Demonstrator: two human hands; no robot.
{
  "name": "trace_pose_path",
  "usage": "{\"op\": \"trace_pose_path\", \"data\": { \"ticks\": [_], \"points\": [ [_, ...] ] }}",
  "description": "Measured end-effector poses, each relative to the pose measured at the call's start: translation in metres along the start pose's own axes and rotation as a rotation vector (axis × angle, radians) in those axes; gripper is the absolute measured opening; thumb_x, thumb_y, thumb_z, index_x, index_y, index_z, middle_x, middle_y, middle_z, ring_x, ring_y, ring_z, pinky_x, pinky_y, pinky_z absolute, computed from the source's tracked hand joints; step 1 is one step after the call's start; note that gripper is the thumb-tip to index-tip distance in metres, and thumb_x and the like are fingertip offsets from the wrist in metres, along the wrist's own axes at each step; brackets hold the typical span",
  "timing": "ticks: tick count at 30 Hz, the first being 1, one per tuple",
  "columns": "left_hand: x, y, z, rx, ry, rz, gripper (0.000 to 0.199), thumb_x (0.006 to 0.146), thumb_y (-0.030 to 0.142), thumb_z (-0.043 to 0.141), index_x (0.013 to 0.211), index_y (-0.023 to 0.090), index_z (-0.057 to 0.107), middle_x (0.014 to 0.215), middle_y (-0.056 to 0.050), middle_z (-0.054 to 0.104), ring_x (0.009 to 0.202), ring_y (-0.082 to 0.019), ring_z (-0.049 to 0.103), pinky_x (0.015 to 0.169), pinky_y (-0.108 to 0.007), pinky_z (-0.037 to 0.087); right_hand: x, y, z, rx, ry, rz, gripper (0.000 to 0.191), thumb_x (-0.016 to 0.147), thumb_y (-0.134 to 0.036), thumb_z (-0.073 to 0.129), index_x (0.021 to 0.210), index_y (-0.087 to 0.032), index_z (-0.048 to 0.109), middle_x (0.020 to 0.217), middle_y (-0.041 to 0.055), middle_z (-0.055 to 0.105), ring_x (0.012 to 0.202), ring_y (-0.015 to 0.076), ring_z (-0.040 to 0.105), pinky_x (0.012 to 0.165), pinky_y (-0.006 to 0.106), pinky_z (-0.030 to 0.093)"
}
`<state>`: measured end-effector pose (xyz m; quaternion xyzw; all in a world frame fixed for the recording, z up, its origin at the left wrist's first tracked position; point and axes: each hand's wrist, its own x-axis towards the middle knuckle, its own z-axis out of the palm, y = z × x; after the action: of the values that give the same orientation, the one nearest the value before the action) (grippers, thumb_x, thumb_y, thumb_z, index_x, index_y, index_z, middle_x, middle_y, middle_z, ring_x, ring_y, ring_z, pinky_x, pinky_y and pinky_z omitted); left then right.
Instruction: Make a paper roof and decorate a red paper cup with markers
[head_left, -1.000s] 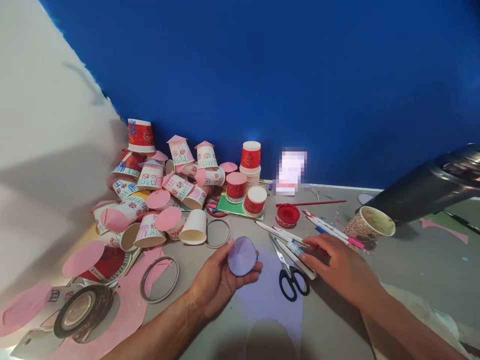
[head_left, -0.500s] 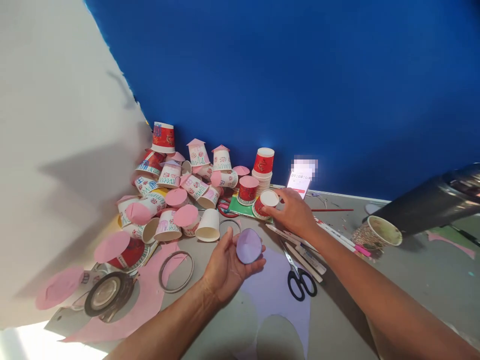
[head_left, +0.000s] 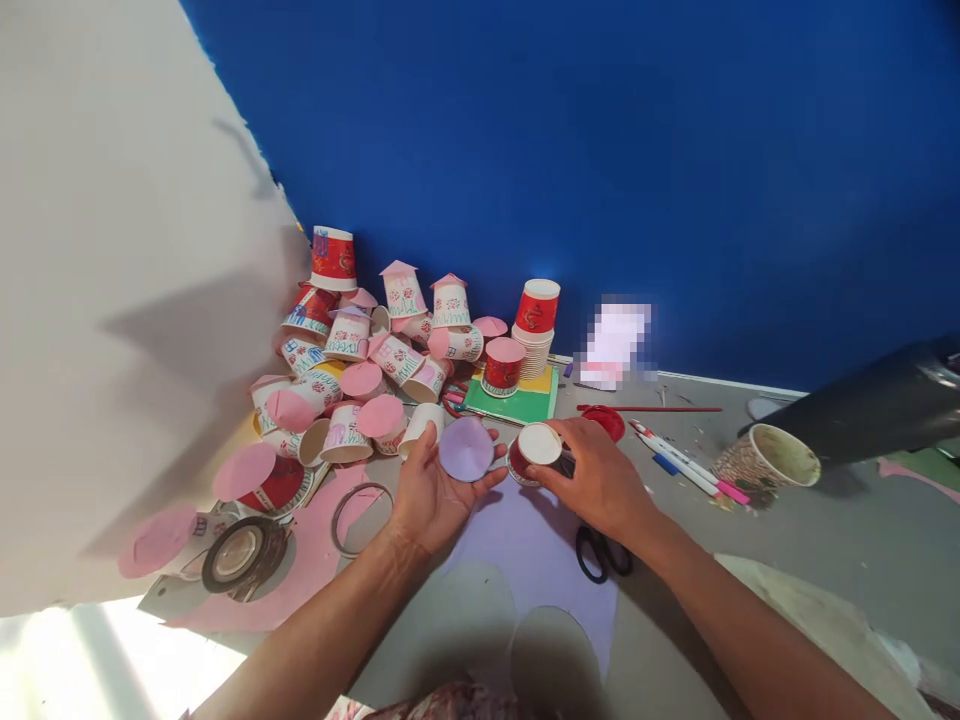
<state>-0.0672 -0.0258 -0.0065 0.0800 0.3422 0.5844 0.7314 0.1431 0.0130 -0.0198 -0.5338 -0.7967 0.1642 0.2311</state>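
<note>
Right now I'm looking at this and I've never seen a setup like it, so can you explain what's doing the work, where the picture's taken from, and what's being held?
There's no machine here: those are a person's two bare hands. The camera is worn on their head and looks forward and down, so both forearms reach in from the bottom.

The left hand cradles a small purple disc. The right hand holds a red paper cup, its white end facing up.

On the gray table, a pile of decorated paper cups sits to the left. Purple paper and black-handled scissors lie near the hands, with markers to the right. One bright item at the back is pixelated, so I can't make out its details.
</note>
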Motion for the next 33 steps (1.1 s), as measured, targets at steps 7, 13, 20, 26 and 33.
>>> {"op": "trace_pose_path", "data": {
  "ticks": [7, 13, 20, 26, 33],
  "points": [
    [0.000, -0.003, -0.004, 0.314, 0.007, 0.039, 0.031, 0.091, 0.036, 0.066, 0.111, 0.013, 0.070, 0.109, -0.015, 0.075, 0.098, -0.031, 0.073, 0.086, -0.046, 0.060, -0.045, 0.044, -0.045, -0.095, 0.017, 0.207, 0.025, 0.092, -0.045, 0.059, 0.103, -0.026, 0.070, 0.090, 0.0036, 0.076, 0.078, 0.0232, 0.070, 0.069, 0.035, 0.049],
    [-0.005, -0.014, -0.009, 0.628, -0.199, -0.145, 0.030, 0.082, 0.036, 0.079, 0.101, 0.013, 0.076, 0.090, -0.010, 0.075, 0.083, -0.024, 0.070, 0.083, -0.036, 0.055, -0.089, 0.073, -0.039, -0.159, -0.086, 0.361, 0.022, 0.090, -0.043, 0.059, 0.096, -0.025, 0.070, 0.097, 0.0035, 0.076, 0.090, 0.0254, 0.071, 0.075, 0.037, 0.050],
    [-0.013, -0.006, 0.012, 0.921, -0.085, 0.174, 0.026, 0.079, 0.030, 0.082, 0.103, 0.021, 0.079, 0.114, -0.010, 0.072, 0.118, -0.031, 0.060, 0.100, -0.034, 0.047, -0.089, 0.078, -0.030, -0.097, -0.006, 0.304, 0.026, 0.090, -0.048, 0.057, 0.086, -0.024, 0.066, 0.082, 0.0045, 0.072, 0.079, 0.0253, 0.069, 0.070, 0.036, 0.050],
    [0.013, -0.023, 0.026, 1.036, -0.057, 0.389, 0.066, 0.058, 0.019, 0.092, 0.120, 0.022, 0.070, 0.135, -0.010, 0.062, 0.133, -0.035, 0.051, 0.120, -0.043, 0.029, -0.068, 0.054, -0.066, 0.087, 0.173, 0.301, 0.016, 0.087, -0.040, 0.063, 0.093, -0.026, 0.069, 0.070, -0.0014, 0.067, 0.059, 0.0174, 0.059, 0.059, 0.030, 0.047],
    [0.040, -0.037, 0.026, 1.376, -0.134, 0.469, 0.043, 0.070, 0.023, 0.080, 0.112, 0.017, 0.069, 0.105, -0.008, 0.071, 0.093, -0.026, 0.063, 0.088, -0.038, 0.048, -0.005, -0.015, -0.073, 0.168, 0.139, -0.097, 0.013, 0.087, -0.028, 0.061, 0.094, -0.023, 0.070, 0.082, 0.0018, 0.070, 0.068, 0.0165, 0.058, 0.067, 0.029, 0.046]
  ]
}}
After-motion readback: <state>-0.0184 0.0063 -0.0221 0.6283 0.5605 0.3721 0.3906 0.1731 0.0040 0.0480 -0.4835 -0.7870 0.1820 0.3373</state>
